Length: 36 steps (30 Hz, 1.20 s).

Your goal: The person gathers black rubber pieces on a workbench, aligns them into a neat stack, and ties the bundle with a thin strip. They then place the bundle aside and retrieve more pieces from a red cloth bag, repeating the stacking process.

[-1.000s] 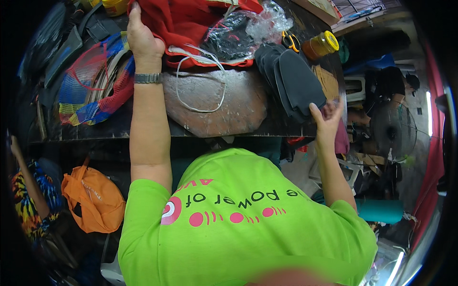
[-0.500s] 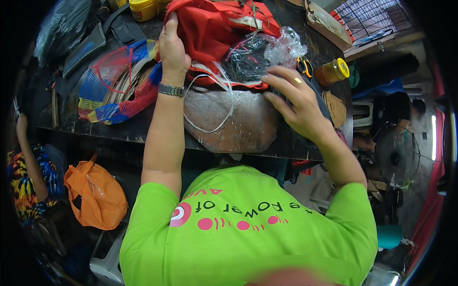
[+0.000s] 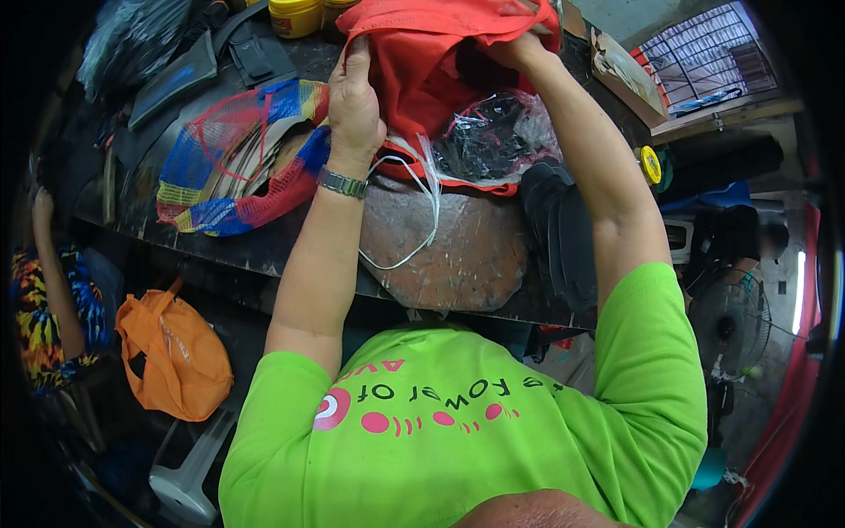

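A red fabric bag lies at the far side of the table, its mouth lifted. My left hand grips its left edge, thumb up along the cloth. Over on the right, my right hand reaches in under the raised red rim, and its fingers are hidden there. Between my arms a clear plastic bag with dark contents rests on the red cloth. A thin white cord loops down from the red bag over a worn brown board at the near table edge.
Left of the red bag sits a multicoloured mesh bag holding flat brown pieces. Dark pouches and a yellow tub lie beyond. A yellow-lidded jar shows past my right arm. Dark stacked pieces lie beside the board. Another person's arm is at far left.
My right hand has left the clear plastic bag and moved up and away, in under the red bag's rim. The red cloth is lifted and spread wider. My left hand keeps its hold.
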### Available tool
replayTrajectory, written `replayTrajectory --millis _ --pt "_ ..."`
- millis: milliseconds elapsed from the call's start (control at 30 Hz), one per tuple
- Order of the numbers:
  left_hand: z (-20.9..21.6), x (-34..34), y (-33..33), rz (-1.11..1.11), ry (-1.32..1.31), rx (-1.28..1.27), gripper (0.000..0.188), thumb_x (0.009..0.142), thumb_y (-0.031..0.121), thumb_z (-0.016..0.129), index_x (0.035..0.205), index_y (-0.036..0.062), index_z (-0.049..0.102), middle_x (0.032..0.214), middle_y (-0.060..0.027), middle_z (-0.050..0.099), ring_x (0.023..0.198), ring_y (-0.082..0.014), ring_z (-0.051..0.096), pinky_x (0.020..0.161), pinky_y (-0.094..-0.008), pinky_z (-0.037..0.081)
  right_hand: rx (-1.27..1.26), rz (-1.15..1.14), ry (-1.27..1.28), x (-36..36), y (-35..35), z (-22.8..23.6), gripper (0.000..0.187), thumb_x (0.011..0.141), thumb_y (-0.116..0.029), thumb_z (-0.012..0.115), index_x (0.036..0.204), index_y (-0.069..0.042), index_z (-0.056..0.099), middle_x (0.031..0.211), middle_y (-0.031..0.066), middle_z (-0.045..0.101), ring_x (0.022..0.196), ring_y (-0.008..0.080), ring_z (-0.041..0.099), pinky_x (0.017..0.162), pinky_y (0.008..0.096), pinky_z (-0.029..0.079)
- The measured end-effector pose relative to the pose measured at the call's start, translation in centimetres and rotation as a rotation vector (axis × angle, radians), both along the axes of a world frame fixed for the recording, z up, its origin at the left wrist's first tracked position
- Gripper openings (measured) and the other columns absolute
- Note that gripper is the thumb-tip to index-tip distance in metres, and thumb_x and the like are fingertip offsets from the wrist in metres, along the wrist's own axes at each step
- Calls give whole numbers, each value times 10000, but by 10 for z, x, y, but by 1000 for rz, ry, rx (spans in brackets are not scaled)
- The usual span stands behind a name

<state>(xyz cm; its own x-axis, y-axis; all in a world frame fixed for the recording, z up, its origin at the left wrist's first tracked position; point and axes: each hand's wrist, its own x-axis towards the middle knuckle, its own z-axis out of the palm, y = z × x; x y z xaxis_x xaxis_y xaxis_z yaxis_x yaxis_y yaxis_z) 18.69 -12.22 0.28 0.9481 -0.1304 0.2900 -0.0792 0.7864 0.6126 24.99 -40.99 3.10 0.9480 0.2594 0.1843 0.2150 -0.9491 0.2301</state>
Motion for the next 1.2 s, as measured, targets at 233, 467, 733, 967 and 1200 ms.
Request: replayTrajectory --millis 233,467,733,967,1200 --pt "5 9 17 48 64 -18 502 1076 406 533 1438 58 541 1429 -65 597 1286 -223 581 1129 -393 430 302 -139 411 -16 30 0 636 815 -436 756 1357 -135 615 1290 164 682 1144 342 667 939 430 547" --pt "10 7 22 32 26 -40 549 1061 464 544 1452 79 522 1450 -59 580 1312 -242 564 1134 -424 429 359 -100 197 -4 17 14 620 830 -402 739 1372 -137 596 1290 170 677 1135 345 670 934 433 549" --pt "15 5 26 1 86 -93 523 1072 465 519 1448 102 529 1468 -53 567 1327 -258 554 1138 -442 425 321 -115 98 32 9 33 604 847 -365 719 1388 -139 575 1290 177 670 1124 349 674 928 436 551" --pt "15 7 25 -7 73 -145 503 1076 459 513 1442 114 539 1458 -37 580 1314 -258 564 1135 -443 428 242 -72 26 23 13 15 592 862 -331 702 1402 -140 556 1290 183 664 1115 352 677 923 439 553" --pt "13 8 23 -29 44 -146 503 1070 457 526 1437 112 548 1444 -42 595 1312 -251 569 1134 -436 427 168 -42 75 -12 16 8 581 877 -298 685 1416 -142 537 1289 189 658 1106 355 680 918 442 555"
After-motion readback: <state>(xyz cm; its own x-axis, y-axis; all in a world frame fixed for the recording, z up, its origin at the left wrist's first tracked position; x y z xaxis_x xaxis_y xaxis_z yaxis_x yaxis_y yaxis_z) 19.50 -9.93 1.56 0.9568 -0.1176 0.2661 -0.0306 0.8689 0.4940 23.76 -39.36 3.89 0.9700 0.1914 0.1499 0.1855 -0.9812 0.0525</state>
